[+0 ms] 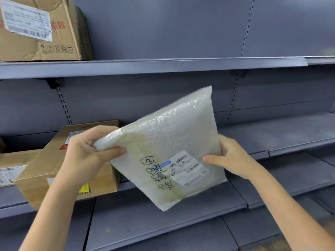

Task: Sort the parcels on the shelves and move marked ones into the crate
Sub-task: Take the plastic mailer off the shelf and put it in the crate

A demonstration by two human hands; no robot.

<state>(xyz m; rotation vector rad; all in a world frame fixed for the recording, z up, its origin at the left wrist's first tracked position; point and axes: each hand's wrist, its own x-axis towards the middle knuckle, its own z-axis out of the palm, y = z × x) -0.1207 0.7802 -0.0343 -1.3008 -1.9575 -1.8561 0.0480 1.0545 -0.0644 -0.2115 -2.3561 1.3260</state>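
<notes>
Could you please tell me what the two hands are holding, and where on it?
A white bubble-wrap mailer bag: the left hand grips its folded upper-left corner, the right hand its right edge.

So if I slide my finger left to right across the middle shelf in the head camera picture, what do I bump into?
Brown cardboard box with a yellow sticker → left hand → white bubble-wrap parcel with black handwriting → right hand → bare grey metal shelf.
</notes>
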